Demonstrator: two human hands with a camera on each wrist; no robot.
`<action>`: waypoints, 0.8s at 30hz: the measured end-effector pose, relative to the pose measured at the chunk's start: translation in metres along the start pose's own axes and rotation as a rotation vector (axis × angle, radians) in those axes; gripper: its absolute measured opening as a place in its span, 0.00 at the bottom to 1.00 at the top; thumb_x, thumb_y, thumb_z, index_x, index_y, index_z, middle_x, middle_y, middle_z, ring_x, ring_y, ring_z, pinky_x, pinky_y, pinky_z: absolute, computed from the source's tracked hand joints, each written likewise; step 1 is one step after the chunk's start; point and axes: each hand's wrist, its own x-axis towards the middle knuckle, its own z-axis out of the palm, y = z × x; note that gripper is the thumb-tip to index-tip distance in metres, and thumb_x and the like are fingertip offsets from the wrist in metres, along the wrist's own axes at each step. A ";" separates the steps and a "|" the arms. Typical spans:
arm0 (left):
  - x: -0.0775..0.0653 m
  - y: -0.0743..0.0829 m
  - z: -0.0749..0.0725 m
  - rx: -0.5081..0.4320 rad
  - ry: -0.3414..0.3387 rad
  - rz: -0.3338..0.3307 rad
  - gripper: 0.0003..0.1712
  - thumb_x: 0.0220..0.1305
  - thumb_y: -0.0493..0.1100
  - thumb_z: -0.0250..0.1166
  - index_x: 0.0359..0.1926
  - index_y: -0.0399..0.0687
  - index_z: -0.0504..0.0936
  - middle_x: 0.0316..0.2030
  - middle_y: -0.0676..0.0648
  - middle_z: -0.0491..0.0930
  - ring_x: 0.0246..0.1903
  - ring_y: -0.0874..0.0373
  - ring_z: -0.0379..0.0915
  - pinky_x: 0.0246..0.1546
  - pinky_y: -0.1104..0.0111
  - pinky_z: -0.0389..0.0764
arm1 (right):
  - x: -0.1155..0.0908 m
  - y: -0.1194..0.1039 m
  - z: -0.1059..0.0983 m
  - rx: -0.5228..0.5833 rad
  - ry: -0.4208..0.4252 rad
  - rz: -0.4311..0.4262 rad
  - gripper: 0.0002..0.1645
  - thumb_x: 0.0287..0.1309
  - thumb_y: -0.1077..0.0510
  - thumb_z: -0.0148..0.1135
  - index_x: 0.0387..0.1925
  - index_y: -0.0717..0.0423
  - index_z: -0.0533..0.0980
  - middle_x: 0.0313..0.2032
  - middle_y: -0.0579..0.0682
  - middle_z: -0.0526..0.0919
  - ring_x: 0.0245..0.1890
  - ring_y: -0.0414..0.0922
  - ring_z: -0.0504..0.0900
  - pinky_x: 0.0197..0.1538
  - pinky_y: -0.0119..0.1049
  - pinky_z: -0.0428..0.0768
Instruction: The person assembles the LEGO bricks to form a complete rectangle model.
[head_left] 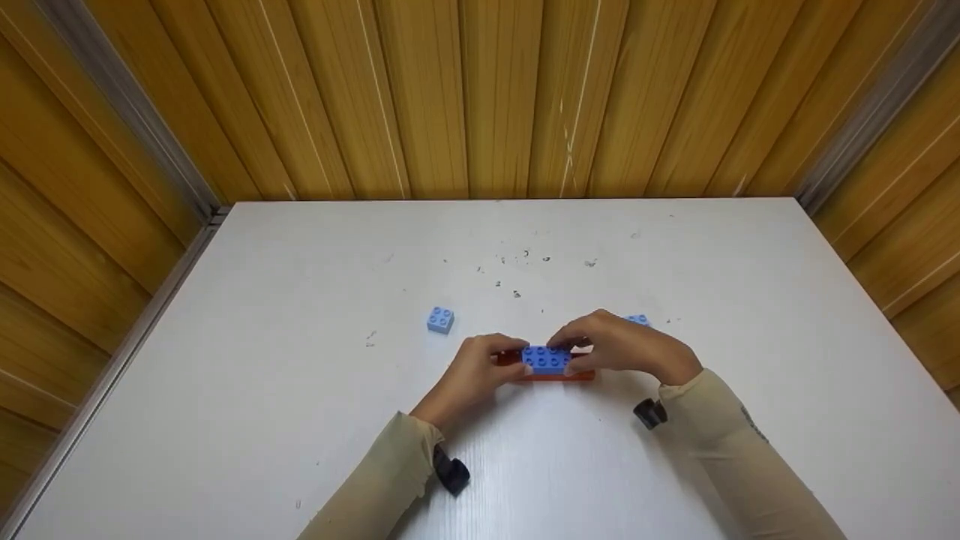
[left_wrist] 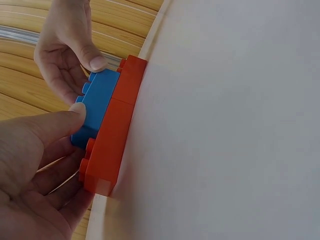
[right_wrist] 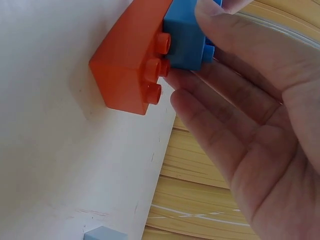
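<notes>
The left hand [head_left: 474,369] and right hand [head_left: 634,346] pinch opposite ends of the long blue brick [head_left: 547,361], thumbs nearest the person; directly under their grip it rests on the red bricks [left_wrist: 111,140]; beyond the left hand I see a small light-blue brick [head_left: 440,321].

The head view looks forward and down from well above, the table [head_left: 225,420] filling its lower part, the wall [head_left: 495,97] across its top. Both wrist views sit close and tipped sideways: the left's looks past the left hand [left_wrist: 37,172] at lower left, the right's past the right hand [right_wrist: 250,130] at right. All three share the blue brick [head_left: 546,361] and red bricks [left_wrist: 114,130]; skin at the right-wrist view's top edge is perhaps the left hand.
</notes>
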 end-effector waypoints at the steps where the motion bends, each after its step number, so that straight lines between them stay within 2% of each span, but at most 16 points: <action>1: 0.000 0.000 0.000 -0.001 -0.001 -0.003 0.19 0.58 0.36 0.68 0.51 0.39 0.83 0.45 0.44 0.84 0.42 0.57 0.77 0.45 0.66 0.80 | 0.000 0.000 0.000 -0.004 -0.001 0.001 0.19 0.55 0.63 0.67 0.50 0.60 0.80 0.47 0.53 0.85 0.46 0.49 0.84 0.50 0.44 0.82; 6: 0.000 0.000 0.000 0.006 -0.003 -0.005 0.19 0.58 0.36 0.68 0.52 0.39 0.83 0.45 0.44 0.84 0.41 0.57 0.77 0.44 0.69 0.79 | -0.001 0.000 -0.002 -0.008 0.005 0.006 0.20 0.55 0.62 0.67 0.51 0.60 0.80 0.48 0.54 0.85 0.47 0.51 0.84 0.50 0.45 0.82; 11: 0.000 0.000 0.000 0.001 -0.005 -0.005 0.19 0.58 0.36 0.68 0.52 0.39 0.82 0.46 0.43 0.84 0.43 0.56 0.78 0.46 0.66 0.80 | -0.002 -0.001 -0.004 -0.003 0.008 0.023 0.20 0.56 0.61 0.67 0.52 0.60 0.80 0.49 0.54 0.84 0.49 0.52 0.83 0.52 0.47 0.81; 18: 0.000 -0.001 0.000 -0.002 -0.005 0.002 0.19 0.58 0.36 0.68 0.52 0.38 0.82 0.46 0.42 0.84 0.43 0.54 0.78 0.47 0.63 0.80 | -0.005 -0.003 -0.008 -0.015 0.010 0.109 0.23 0.58 0.56 0.66 0.55 0.58 0.78 0.52 0.53 0.83 0.53 0.53 0.80 0.56 0.51 0.78; 24: 0.000 -0.001 -0.001 0.006 -0.009 0.003 0.20 0.58 0.37 0.68 0.53 0.39 0.82 0.47 0.43 0.84 0.45 0.55 0.78 0.49 0.63 0.80 | -0.007 0.000 -0.012 -0.007 0.040 0.085 0.23 0.57 0.58 0.66 0.55 0.60 0.78 0.52 0.55 0.83 0.54 0.53 0.80 0.58 0.52 0.76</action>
